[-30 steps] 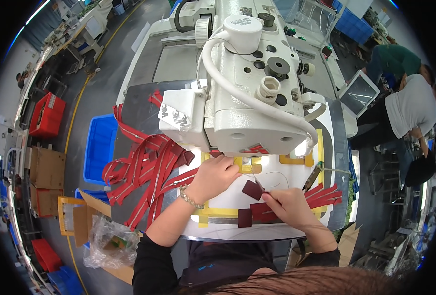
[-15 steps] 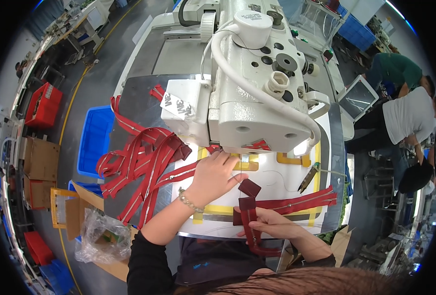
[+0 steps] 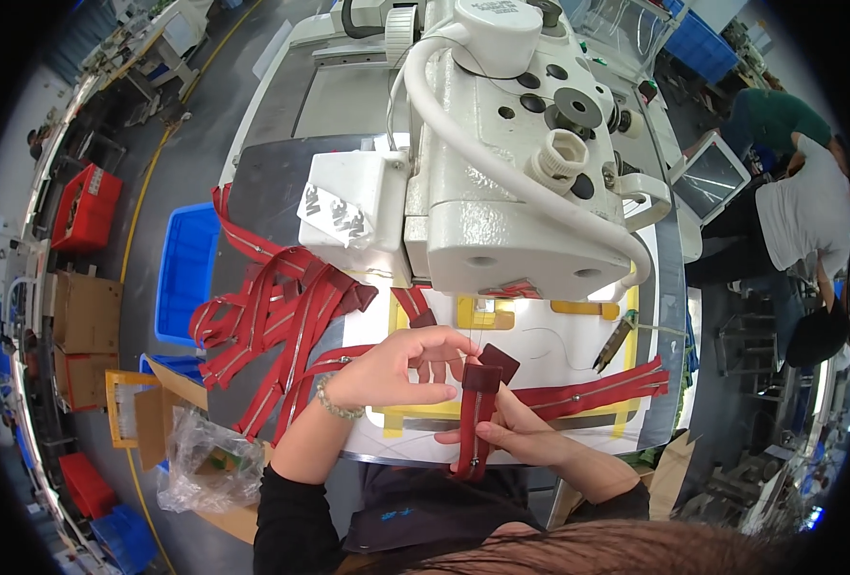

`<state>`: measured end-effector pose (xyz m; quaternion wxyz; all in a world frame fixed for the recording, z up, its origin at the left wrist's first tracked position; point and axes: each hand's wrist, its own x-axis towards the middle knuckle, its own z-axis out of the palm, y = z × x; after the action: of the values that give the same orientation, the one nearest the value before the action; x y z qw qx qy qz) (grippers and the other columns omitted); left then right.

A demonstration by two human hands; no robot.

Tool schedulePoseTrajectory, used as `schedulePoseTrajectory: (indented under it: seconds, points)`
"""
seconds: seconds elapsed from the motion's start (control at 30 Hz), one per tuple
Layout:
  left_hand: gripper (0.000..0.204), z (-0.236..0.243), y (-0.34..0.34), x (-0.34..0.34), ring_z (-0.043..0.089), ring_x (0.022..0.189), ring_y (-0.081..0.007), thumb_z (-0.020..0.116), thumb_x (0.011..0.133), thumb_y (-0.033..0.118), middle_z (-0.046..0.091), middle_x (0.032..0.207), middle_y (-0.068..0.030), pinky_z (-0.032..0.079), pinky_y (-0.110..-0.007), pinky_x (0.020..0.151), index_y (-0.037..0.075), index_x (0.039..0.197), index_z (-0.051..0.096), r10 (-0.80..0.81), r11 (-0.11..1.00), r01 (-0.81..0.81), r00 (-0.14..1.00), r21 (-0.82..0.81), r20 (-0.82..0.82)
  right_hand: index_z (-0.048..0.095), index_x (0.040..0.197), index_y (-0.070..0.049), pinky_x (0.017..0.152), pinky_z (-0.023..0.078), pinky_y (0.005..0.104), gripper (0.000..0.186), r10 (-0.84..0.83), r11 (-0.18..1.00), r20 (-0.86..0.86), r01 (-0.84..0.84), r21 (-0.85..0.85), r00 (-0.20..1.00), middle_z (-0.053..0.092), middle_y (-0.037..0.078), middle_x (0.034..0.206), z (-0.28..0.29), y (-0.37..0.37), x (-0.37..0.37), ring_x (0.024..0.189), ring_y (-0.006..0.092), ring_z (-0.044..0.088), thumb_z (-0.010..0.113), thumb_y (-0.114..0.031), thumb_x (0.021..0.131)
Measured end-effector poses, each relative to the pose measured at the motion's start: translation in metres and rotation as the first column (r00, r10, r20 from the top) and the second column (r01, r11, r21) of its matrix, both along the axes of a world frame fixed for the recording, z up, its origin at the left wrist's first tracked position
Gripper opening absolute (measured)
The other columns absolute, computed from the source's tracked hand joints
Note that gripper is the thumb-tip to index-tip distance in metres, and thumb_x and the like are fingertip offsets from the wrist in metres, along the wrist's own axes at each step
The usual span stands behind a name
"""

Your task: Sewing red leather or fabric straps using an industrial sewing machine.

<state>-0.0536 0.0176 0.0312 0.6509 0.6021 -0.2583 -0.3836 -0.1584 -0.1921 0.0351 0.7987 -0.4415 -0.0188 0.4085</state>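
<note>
A red zipper [image 3: 474, 431] with a maroon square end piece [image 3: 483, 378] is held between the thumb and fingers of my right hand [image 3: 530, 431], near the front edge of the worktable. Just behind that end piece is a second maroon square [image 3: 499, 361]. My left hand [image 3: 396, 369] hovers to the left, thumb and fingers apart, fingertips close to the maroon squares. A fine thread runs near those fingertips; whether they touch it is unclear. Beyond both hands stands the white sewing machine head [image 3: 521, 235]. Another red zipper length [image 3: 597, 387] stretches right from behind my right hand.
Tangled red zippers [image 3: 291, 321] cover the table's left side. Small thread snips [image 3: 617, 343] lie at the right. A blue bin [image 3: 183, 278] and a carton with clear plastic [image 3: 205, 465] stand left of the table. Two people bend over at the far right.
My left hand has drawn back from under the machine head toward me, its fingers now spread. The zipper in my right hand has been raised slightly and stands straighter.
</note>
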Motion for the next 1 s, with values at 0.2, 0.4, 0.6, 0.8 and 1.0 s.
schedulePoseTrajectory:
  seconds: [0.2, 0.4, 0.6, 0.8, 1.0]
  points:
    - [0.053, -0.001, -0.005, -0.010, 0.058, 0.069, -0.0036, 0.071, 0.078, -0.001, 0.067, 0.087, -0.0019, 0.046, -0.019, 0.064, 0.002, 0.127, 0.054, 0.044, 0.998, -0.049, 0.993, -0.039, -0.109, 0.003, 0.148, -0.007, 0.081, 0.059, 0.0391, 0.062, -0.073, 0.996, -0.040, 0.075, 0.051, 0.997, 0.039, 0.017, 0.139, -0.010, 0.009, 0.002, 0.127, 0.0295, 0.048, 0.042, -0.019, 0.101]
    - [0.050, 0.003, -0.009, -0.010, 0.051, 0.068, -0.0009, 0.068, 0.081, 0.000, 0.059, 0.078, 0.0040, 0.043, -0.018, 0.064, 0.005, 0.129, 0.053, 0.046, 0.999, -0.046, 0.995, -0.007, -0.087, 0.017, 0.144, -0.003, 0.074, 0.056, 0.0305, 0.055, -0.130, 0.972, 0.236, 0.172, -0.163, 0.963, 0.057, 0.014, 0.122, -0.024, 0.004, -0.005, 0.102, 0.0222, 0.065, 0.047, -0.010, 0.099]
    - [0.052, 0.003, -0.008, -0.011, 0.050, 0.067, -0.0011, 0.070, 0.080, 0.002, 0.058, 0.071, 0.0049, 0.043, -0.018, 0.063, 0.005, 0.129, 0.054, 0.046, 0.998, -0.043, 0.998, 0.055, -0.049, 0.049, 0.114, 0.000, 0.063, 0.048, 0.0211, 0.022, -0.401, 0.854, 0.327, 0.479, -0.206, 0.856, 0.064, 0.001, 0.080, -0.026, 0.004, -0.005, 0.075, 0.0072, 0.062, 0.057, -0.006, 0.094]
    - [0.054, -0.001, -0.010, -0.011, 0.049, 0.064, -0.0017, 0.070, 0.079, 0.002, 0.057, 0.069, 0.0051, 0.043, -0.018, 0.063, 0.005, 0.130, 0.053, 0.035, 0.998, -0.032, 0.997, 0.057, -0.062, 0.053, 0.089, -0.002, 0.057, 0.043, 0.0178, 0.010, -0.423, 0.831, 0.292, 0.496, -0.251, 0.858, 0.059, -0.001, 0.073, -0.027, 0.000, -0.005, 0.068, 0.0025, 0.055, 0.059, -0.008, 0.094]
    - [0.060, -0.003, -0.013, -0.013, 0.049, 0.064, -0.0017, 0.070, 0.079, 0.001, 0.057, 0.069, 0.0049, 0.042, -0.018, 0.063, 0.005, 0.135, 0.049, 0.023, 0.999, -0.019, 0.996, 0.044, -0.090, 0.052, 0.085, -0.003, 0.055, 0.041, 0.0170, 0.011, -0.449, 0.845, 0.231, 0.494, -0.204, 0.863, 0.058, -0.002, 0.072, -0.028, -0.004, -0.008, 0.065, 0.0015, 0.054, 0.059, -0.007, 0.093]
